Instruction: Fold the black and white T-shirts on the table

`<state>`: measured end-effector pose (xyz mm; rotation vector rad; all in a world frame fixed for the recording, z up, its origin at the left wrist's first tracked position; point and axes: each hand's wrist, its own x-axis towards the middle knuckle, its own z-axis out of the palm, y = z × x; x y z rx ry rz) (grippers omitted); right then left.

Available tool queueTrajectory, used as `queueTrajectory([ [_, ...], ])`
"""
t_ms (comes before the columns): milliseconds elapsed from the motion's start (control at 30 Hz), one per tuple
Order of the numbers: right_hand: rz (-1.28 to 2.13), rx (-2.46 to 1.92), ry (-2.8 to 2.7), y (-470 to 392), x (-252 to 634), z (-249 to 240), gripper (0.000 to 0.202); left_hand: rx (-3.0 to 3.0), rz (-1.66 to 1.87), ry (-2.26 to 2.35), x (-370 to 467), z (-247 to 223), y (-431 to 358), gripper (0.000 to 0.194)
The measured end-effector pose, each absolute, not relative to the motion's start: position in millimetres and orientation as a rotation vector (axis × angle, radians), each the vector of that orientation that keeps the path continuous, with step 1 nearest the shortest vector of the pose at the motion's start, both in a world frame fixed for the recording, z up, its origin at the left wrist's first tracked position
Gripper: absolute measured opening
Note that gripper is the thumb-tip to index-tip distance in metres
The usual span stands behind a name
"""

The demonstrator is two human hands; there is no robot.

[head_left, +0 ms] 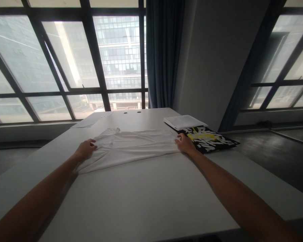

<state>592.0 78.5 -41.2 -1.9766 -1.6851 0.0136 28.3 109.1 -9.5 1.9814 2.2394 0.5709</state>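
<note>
While touching the left end of a creased white garment [138, 143] with the curled left hand [86, 149], also touching its right end with the right hand [185, 144]; cannot tell, for either of the 2, whether pinching or merely resting. Lying flat between both, on a white table [141, 198]. Just right of the garment, folded black textile [208, 139] with white-and-yellow print, partly under folded white cloth [185, 121]. Beyond the garment, 2 dark discs [139, 112], blue curtain [164, 57], black-framed windows [118, 53].

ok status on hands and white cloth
Left hand, right hand at opposite ends of white cloth. Spread out, wrinkled. Black printed fabric beside right hand.
</note>
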Motion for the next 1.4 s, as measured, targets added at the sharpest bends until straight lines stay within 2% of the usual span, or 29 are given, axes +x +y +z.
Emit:
queueTrajectory([
  [167, 0.102, -1.845, -1.730, 80, 602, -40, 0.043, 1.958, 0.491, 2.270, 9, -9, 98, 0.052],
  [333, 0.135, -1.860, -1.767, 79, 617, -36, 0.043, 1.737, 0.299, 2.140, -3, 0, 64, 0.094],
  [500, 0.219, -1.881, -1.925, 72, 630, -31, 0.044, 1.674, 0.139, 1.953, -8, 5, 34, 0.110],
  [667, 0.210, -1.856, -1.966, 65, 634, -29, 0.044, 1.680, 0.266, 1.857, -12, 19, 26, 0.103],
  [833, 0.123, -1.808, -1.969, 67, 632, -33, 0.034, 1.627, 0.416, 1.850, -21, 26, 22, 0.092],
  [1000, 0.049, -1.826, -1.962, 72, 633, -38, 0.029, 1.606, 0.320, 1.868, -31, 21, 21, 0.088],
  [1200, 0.028, -1.865, -1.992, 75, 635, -42, 0.032, 1.613, 0.151, 1.975, -34, 16, 24, 0.075],
  [1400, -0.009, -1.881, -1.982, 75, 633, -41, 0.033, 1.673, 0.053, 1.975, -35, 13, 27, 0.072],
])
